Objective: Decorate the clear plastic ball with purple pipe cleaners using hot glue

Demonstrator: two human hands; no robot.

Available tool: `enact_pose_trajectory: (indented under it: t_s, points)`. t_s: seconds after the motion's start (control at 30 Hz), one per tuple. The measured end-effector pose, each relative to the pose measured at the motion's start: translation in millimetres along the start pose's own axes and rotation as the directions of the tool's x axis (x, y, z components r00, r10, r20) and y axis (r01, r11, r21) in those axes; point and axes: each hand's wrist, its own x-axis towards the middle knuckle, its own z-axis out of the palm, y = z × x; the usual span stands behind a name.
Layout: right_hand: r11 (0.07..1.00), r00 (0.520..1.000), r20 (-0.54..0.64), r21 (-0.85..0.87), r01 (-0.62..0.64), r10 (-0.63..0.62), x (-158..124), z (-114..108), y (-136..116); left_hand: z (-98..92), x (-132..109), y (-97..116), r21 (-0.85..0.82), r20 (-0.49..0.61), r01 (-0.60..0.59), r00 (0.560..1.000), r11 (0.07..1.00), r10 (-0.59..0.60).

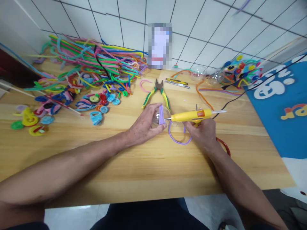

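Note:
My left hand point(148, 123) is closed around a clear plastic ball point(157, 116). Strips of purple pipe cleaner point(161, 114) lie side by side across the ball's right part, and a loose purple length curls onto the table below. A yellow hot glue gun point(189, 115) is gripped in my right hand point(203, 132), its metal nozzle pointing left at the purple strips. The nozzle tip is at or very near them; I cannot tell if it touches. A glue stick pokes from the gun's rear end. Just behind the ball lie pliers point(158, 88) with green and yellow handles, spread apart.
A heap of colourful pipe cleaners point(91, 59) and coiled pieces point(96, 118) covers the table's left side. Utility knives point(177, 82) lie behind the pliers. Clear balls point(199, 72), a decorated bundle point(244, 70) and a black cable point(230, 101) are at right. A blurred phone point(159, 46) leans on the wall.

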Motion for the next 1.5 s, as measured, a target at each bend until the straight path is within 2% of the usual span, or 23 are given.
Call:
enact_pose_trajectory:
  t_s: [0.47, 0.87, 1.37, 1.5]
  points:
    - [0.995, 0.990, -0.110, -0.038, 0.087, -0.091, -5.4, 3.0, 8.5, 1.5, -0.4, -1.7, -0.019, -0.006, -0.013, 1.000, 1.000, 0.013]
    - [0.989, 0.982, -0.131, -0.073, 0.131, -0.139, -6.2, 3.2, 9.3, 0.9, 0.4, 1.6, -0.015, -0.006, -0.004, 1.000, 1.000, 0.004]
    - [0.997, 0.992, -0.106, -0.043, 0.066, -0.070, -5.4, 1.1, 6.2, 1.4, 0.0, 0.5, -0.022, 0.003, 0.007, 1.000, 1.000, -0.007]
    - [0.996, 0.989, -0.117, -0.040, 0.086, -0.090, -5.2, 1.4, 5.5, 1.4, 0.3, 0.9, -0.042, 0.002, 0.014, 1.000, 0.999, -0.014]
